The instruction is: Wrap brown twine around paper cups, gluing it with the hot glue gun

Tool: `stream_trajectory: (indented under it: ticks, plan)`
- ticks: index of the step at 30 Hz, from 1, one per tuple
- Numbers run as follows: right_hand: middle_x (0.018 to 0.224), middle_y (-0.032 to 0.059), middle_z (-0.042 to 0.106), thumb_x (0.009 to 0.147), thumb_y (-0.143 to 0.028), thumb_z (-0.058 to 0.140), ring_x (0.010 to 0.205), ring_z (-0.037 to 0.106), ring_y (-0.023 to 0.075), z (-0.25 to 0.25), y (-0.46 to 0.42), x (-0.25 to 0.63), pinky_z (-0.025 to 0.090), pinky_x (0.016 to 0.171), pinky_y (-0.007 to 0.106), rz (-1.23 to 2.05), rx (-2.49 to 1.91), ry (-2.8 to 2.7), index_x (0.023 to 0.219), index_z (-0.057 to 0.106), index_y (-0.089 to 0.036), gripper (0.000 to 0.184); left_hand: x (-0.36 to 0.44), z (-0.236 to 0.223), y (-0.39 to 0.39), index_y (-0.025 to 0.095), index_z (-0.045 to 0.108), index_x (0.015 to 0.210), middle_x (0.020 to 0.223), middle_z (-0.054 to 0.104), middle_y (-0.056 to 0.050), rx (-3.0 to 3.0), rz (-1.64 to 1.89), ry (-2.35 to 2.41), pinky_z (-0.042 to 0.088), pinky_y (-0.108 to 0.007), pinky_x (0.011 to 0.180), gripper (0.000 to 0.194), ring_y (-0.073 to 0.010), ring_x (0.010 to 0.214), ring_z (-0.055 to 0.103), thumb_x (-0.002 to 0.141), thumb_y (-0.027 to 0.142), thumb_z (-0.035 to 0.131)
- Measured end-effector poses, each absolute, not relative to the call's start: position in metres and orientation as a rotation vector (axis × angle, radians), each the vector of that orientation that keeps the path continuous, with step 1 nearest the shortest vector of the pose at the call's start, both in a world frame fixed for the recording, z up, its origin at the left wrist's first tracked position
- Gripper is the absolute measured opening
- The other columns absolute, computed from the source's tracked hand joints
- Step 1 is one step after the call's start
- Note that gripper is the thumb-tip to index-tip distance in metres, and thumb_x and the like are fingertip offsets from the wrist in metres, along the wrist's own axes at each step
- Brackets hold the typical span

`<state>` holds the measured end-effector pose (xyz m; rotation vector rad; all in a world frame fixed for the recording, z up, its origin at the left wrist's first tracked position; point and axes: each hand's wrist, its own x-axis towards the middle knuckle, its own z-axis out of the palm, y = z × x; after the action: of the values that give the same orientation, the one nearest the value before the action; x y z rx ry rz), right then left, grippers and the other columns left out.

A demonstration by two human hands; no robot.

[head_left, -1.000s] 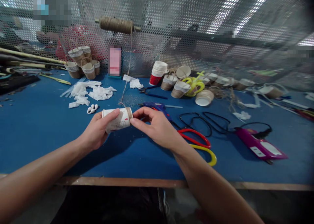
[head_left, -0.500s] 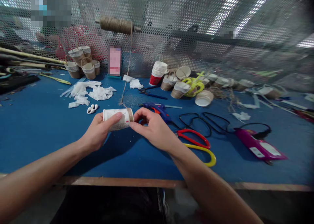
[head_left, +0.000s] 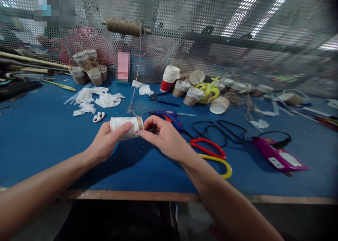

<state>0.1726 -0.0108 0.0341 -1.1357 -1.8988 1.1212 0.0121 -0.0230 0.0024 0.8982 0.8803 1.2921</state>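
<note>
A white printed paper cup (head_left: 123, 122) lies sideways in the air above the table, wrapped near its right end with a band of brown twine (head_left: 139, 122). My left hand (head_left: 107, 140) is closed around the cup's left part, thumb lying along its side. At the twine-wrapped end, the thumb and fingers of my right hand (head_left: 165, 137) grip the cup; some fingertips are hidden behind it. From the band, a loose strand runs up to a twine spool (head_left: 124, 26) hanging on the mesh.
Just beyond my right hand lies a blue glue gun (head_left: 166, 114), its cord leading to a purple pouch (head_left: 280, 156). Scissors with red and yellow handles (head_left: 208, 147) sit beside my right forearm. Twine-covered cups (head_left: 94, 75), stacked white cups (head_left: 171, 73) and white scraps (head_left: 108, 100) stand farther back.
The print on the cup has shifted slightly, as from a small turn. Both hands stay in nearly the same place and keep their grip.
</note>
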Motion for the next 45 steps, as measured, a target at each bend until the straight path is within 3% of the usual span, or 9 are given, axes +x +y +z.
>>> stream_trajectory:
  ticks: [6,12,22,45]
  plan:
    - [0.075,0.0006,0.054,0.073,-0.024,0.054,0.065,0.048,0.0099,0.0351,-0.0090,0.1755,0.040,0.060,0.024,1.168,-1.109,-1.902,0.078,0.053,-0.015,0.010,0.0099,0.0055,-0.0160,0.009,0.067,0.074,0.061,0.065,-0.004,0.703,1.174,0.899,0.042,-0.021,0.052,0.016,-0.0115,0.054,0.057,0.069,0.024,0.064]
    - [0.072,-0.0007,0.054,0.071,-0.020,0.055,0.063,0.048,0.0096,0.0334,-0.0096,0.1736,0.040,0.060,0.025,1.088,-1.137,-1.930,0.075,0.051,-0.016,0.007,0.0082,0.0043,-0.0150,0.009,0.068,0.078,0.064,0.065,-0.004,0.655,1.133,0.893,0.040,-0.020,0.049,0.020,-0.0103,0.052,0.056,0.069,0.026,0.064]
    - [0.065,-0.0037,0.050,0.070,-0.016,0.055,0.057,0.044,0.0074,0.0317,-0.0106,0.1691,0.037,0.055,0.022,1.007,-1.160,-1.933,0.070,0.049,-0.016,0.006,0.0125,0.0070,-0.0188,0.010,0.069,0.076,0.066,0.068,-0.003,0.631,1.183,0.900,0.044,-0.019,0.052,0.015,-0.0109,0.054,0.059,0.068,0.022,0.065]
    - [0.069,-0.0025,0.052,0.072,-0.021,0.056,0.062,0.048,0.0091,0.0297,-0.0103,0.1704,0.039,0.062,0.024,1.073,-1.114,-1.893,0.073,0.050,-0.016,0.008,0.0140,0.0069,-0.0227,0.010,0.069,0.077,0.067,0.069,-0.005,0.722,1.265,0.906,0.044,-0.022,0.060,0.014,-0.0132,0.060,0.059,0.068,0.020,0.066]
